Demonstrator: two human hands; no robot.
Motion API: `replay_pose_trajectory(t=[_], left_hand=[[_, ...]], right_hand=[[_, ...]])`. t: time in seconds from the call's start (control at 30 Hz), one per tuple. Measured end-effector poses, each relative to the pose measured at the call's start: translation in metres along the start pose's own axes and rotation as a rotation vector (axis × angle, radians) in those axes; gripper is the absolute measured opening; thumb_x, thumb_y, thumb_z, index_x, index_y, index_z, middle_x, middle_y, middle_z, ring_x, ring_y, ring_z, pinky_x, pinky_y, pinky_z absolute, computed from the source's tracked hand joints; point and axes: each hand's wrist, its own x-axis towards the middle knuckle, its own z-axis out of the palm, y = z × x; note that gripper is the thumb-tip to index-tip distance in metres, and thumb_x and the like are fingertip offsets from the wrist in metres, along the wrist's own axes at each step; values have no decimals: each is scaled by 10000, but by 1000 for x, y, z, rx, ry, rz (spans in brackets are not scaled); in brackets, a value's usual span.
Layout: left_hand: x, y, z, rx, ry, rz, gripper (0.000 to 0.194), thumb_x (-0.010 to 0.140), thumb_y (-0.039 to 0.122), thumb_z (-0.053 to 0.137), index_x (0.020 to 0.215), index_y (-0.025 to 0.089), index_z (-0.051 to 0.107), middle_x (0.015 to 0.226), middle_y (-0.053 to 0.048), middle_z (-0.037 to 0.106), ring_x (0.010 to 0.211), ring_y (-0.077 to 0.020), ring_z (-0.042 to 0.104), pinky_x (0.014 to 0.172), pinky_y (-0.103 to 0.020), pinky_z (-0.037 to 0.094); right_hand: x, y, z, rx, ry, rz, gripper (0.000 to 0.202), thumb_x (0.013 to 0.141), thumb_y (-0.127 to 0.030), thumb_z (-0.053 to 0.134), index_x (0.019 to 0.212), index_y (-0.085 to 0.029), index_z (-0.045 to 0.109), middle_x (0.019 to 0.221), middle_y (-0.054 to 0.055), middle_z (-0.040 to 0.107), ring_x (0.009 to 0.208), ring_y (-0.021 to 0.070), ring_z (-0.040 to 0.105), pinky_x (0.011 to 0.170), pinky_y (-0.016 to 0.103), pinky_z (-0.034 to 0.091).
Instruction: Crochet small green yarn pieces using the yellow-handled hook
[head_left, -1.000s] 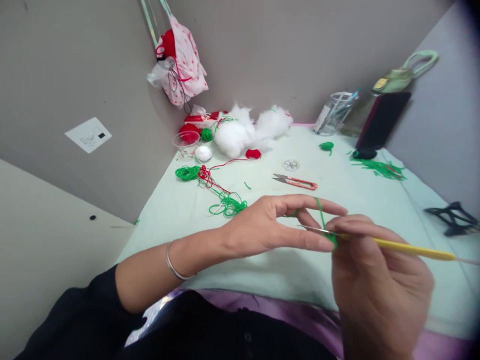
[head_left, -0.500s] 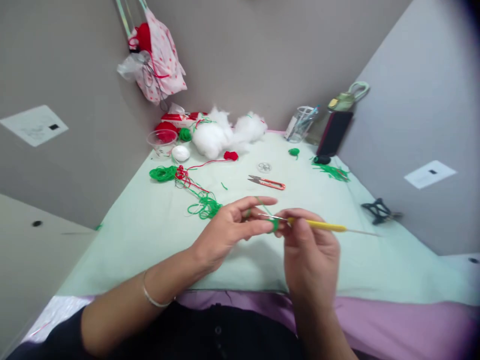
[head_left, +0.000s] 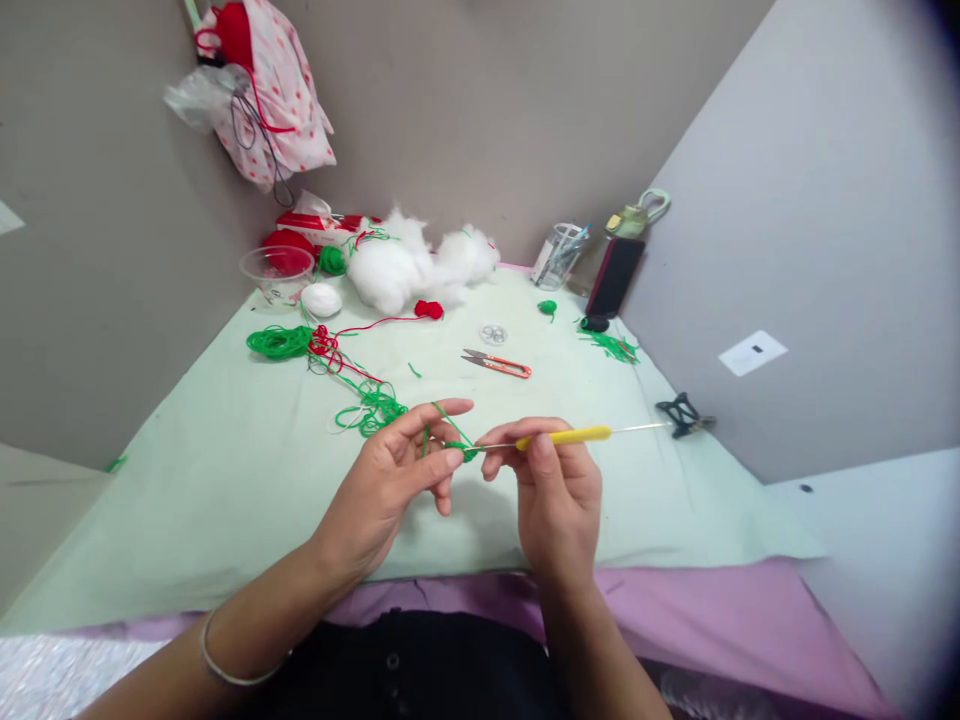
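Between thumb and fingers my left hand pinches a small green crochet piece. A strand of green yarn runs from it up over the raised index finger. My right hand grips the yellow handle of a crochet hook. The hook's thin metal tip touches the edge of the green piece; whether a loop is on it is too small to tell. Loose green yarn lies tangled just behind my left hand.
Orange-handled thread snips lie beyond my hands, near a small clear round case. White stuffing is heaped at the back. A phone leans by a bottle on the right, with a black stand closer.
The view has swung right, so everything appears further left. The hook has drawn back rightward, with its tip now at the green piece's edge instead of reaching past it.
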Motion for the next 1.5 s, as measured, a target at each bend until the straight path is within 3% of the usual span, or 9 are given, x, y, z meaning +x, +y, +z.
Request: replay_pose_trajectory(t=[0.27, 0.4, 0.5, 0.63, 0.8, 0.97, 1.17, 1.33, 1.5], left_hand=[[-3, -10, 2, 151, 102, 136, 455, 755, 133, 840, 1192, 232, 765, 869, 20, 617, 665, -90, 569, 585, -186, 539], [-2, -12, 4, -87, 8, -55, 556, 818, 261, 826, 1347, 197, 669, 696, 53, 561, 486, -48, 431, 428, -148, 405], [3, -8, 2, -216, -65, -223, 524, 847, 281, 811, 1329, 129, 671, 532, 112, 386, 426, -21, 239, 372, -116, 257], [4, -3, 3, -211, -55, -156, 450, 839, 234, 817, 1270, 166, 709, 551, 108, 404, 417, -14, 269, 368, -112, 263], [1, -8, 9, -102, -16, -43, 474, 808, 225, 845, 1264, 217, 718, 823, 48, 607, 449, -14, 485, 403, -149, 399], [5, -12, 5, -207, -52, -167, 443, 845, 268, 822, 1265, 163, 729, 591, 80, 489, 436, -20, 390, 406, -122, 364], [7, -6, 3, -281, -22, -161, 320, 796, 182, 845, 1110, 155, 791, 633, 78, 467, 461, -7, 370, 394, -102, 354], [1, -8, 9, -139, -59, -90, 382, 804, 218, 838, 1180, 220, 771, 786, 37, 621, 498, -48, 536, 446, -175, 496], [0, -6, 6, -98, -58, -77, 311, 816, 241, 828, 1124, 214, 796, 793, 33, 606, 524, -48, 550, 475, -176, 525]], right_hand=[[-14, 4, -4, -604, -138, -486, 311, 1000, -113, 517, 1211, -263, 689, 992, 57, 760, 885, 191, 741, 745, 337, 618], [-16, 16, -4, -818, -94, -702, 374, 944, -92, 625, 1241, -300, 717, 1085, 79, 748, 984, 218, 728, 775, 343, 613], [-13, 10, -4, -623, -23, -522, 306, 983, -112, 573, 1182, -285, 728, 1003, 62, 736, 896, 197, 706, 746, 355, 594], [-4, -3, -1, -313, 29, -271, 214, 1023, -195, 531, 1008, -245, 739, 866, 31, 713, 722, 157, 651, 668, 334, 551], [-4, 0, 2, -426, -28, -288, 198, 1001, -169, 572, 1043, -259, 743, 924, 36, 757, 816, 175, 705, 705, 337, 591], [-12, 10, -2, -693, -49, -566, 351, 949, -95, 628, 1203, -311, 737, 1087, 72, 757, 956, 208, 720, 780, 372, 607], [-3, -1, -6, -257, 56, -211, 192, 1012, -218, 569, 999, -253, 757, 854, 23, 713, 690, 145, 641, 658, 321, 540], [-2, -1, -3, -253, 3, -139, 147, 986, -276, 627, 966, -246, 770, 913, 35, 761, 753, 156, 660, 705, 319, 557], [-1, 4, -8, -1, 3, -6, 187, 1033, -292, 563, 985, -234, 734, 898, 21, 766, 706, 120, 665, 689, 278, 569]])
